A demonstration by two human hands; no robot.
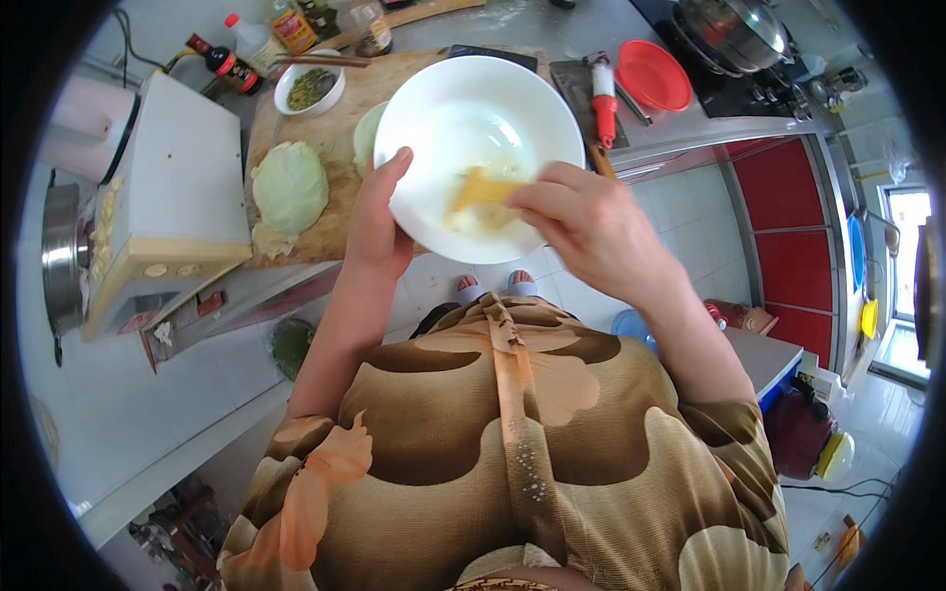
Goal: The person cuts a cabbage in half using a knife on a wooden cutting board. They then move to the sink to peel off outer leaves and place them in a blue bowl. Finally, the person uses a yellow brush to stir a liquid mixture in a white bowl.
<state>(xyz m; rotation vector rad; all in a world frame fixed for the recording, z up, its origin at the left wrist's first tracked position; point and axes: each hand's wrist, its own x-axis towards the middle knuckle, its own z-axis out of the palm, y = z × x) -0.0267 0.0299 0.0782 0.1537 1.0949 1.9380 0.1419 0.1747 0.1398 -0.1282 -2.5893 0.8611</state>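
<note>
A large white bowl [436, 103] is tilted toward me above the front of the wooden cutting board [336, 159]. My left hand [377, 221] grips its left rim, thumb inside. Between the fingers of my right hand [599, 221] is a yellow scraper-like tool [484, 190], blurred, its far end against the inside of the bowl. A little pale, wet residue [488, 218] lies around the tool. Left of the bowl, a cabbage [290, 188] rests on the board. Another pale green piece [366, 133] is partly hidden behind the bowl.
A small bowl of chopped greens [310, 89] has chopsticks [321, 60] lying across. Sauce bottles [225, 65] line the back left. A red-handled tool [604, 107], a red plastic basin [654, 74] and a lidded pot [732, 37] on the stove are at right. A white appliance [181, 148] borders the left.
</note>
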